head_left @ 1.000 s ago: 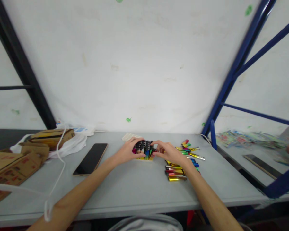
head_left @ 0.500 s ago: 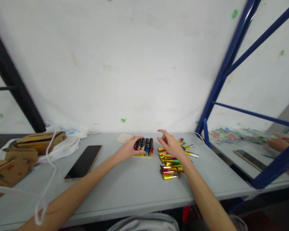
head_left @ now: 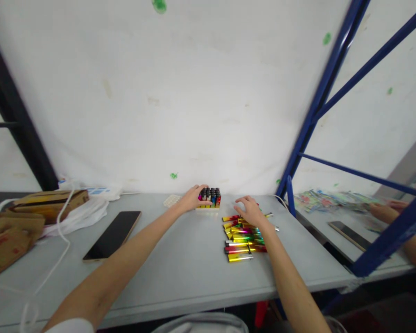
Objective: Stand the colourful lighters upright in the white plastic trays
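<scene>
— Head view, left hand (head_left: 193, 198)?
— Resting against the tray of upright lighters (head_left: 210, 198), centre of frame on the bench (head_left: 180, 268); fingers loosely curled against its left side.
— Right hand (head_left: 250, 210)?
— Fingers spread, lying atop the pile of loose lighters (head_left: 241, 236), right of centre.

Loose lighters (head_left: 241, 237) metallic gold, red, green; lighter caps (head_left: 211, 191) black; table (head_left: 180, 268) grey; phone (head_left: 113, 235) black.

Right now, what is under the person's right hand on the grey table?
The right hand rests over a loose pile of shiny metallic multicoloured lighters. The lighters beneath the palm are covered, so I cannot count them.
</scene>
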`<state>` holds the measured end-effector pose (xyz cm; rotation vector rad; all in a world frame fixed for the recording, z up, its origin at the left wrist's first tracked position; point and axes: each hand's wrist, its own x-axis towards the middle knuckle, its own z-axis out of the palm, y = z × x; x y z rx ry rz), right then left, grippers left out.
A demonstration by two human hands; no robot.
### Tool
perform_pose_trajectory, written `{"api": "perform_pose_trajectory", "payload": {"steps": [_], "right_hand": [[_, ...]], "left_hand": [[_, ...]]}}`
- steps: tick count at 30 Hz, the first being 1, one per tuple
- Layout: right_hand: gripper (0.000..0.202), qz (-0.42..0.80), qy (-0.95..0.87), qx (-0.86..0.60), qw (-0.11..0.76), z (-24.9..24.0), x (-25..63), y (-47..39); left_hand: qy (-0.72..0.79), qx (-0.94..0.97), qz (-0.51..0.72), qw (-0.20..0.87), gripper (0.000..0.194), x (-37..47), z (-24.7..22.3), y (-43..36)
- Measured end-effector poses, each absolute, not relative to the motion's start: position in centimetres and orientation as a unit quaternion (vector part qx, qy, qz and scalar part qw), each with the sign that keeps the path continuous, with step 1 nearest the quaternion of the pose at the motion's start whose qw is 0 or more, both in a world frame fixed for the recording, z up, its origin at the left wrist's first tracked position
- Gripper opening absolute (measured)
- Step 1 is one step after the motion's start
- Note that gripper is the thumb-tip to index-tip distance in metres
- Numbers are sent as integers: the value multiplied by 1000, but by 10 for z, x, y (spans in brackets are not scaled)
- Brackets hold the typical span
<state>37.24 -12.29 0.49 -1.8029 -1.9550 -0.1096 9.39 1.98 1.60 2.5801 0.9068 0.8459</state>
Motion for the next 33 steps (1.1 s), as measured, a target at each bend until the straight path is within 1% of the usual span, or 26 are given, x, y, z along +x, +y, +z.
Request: {"api": "perform_pose_trajectory", "payload": {"steps": [2, 3, 5, 6, 7, 8, 10, 12, 16, 18, 20, 22, 24, 27, 29, 33], "right_hand": [[33, -31, -718, -657, 229, 5, 374, -123], [34, -24, -722, -654, 226, 5, 375, -123], [34, -14, -728, -650, 221, 3, 377, -122], [34, -12, -726, -652, 217, 1, 378, -122], [34, -11, -723, -657, 212, 0, 379, -121], [34, -10, -717, -666, 205, -1, 380, -121], [33, -10, -703, -682, 199, -1, 384, -120], [32, -24, -690, -692, 213, 0, 390, -119], [36, -83, -636, -720, 265, 5, 403, -118], [36, -95, -620, -729, 275, 6, 410, -118], [36, -94, -606, -741, 274, 4, 419, -118], [36, -93, -578, -766, 264, 1, 429, -119], [37, -92, -551, -790, 251, -4, 440, -120], [37, -87, -531, -809, 236, -11, 450, -122], [40, -78, -515, -823, 225, -15, 450, -121], [55, -53, -482, -849, 208, -21, 436, -119]], "left_hand": [[316, 896, 280, 134, 111, 82, 22, 14], [317, 897, 281, 128, 113, 73, 24, 11], [337, 891, 281, 120, 95, 48, 25, 7], [356, 886, 274, 118, 90, 35, 24, 5], [376, 884, 255, 108, 90, 21, 21, 4], [400, 884, 224, 92, 90, 8, 18, 3], [451, 881, 124, 74, 81, -12, 11, -2], [473, 878, 55, 54, 74, -22, 4, -15], [457, 889, 37, -10, 57, -22, 1, -61], [431, 902, 40, -6, 48, -18, 6, -82], [390, 919, 50, 34, 43, -13, 12, -94], [363, 925, 80, 84, 43, -7, 18, -95], [343, 925, 108, 125, 47, 1, 21, -86], [296, 933, 112, 173, 52, 16, 23, -67], [274, 936, 123, 187, 57, 24, 20, -57], [278, 927, 172, 186, 66, 26, 9, -54]]}}
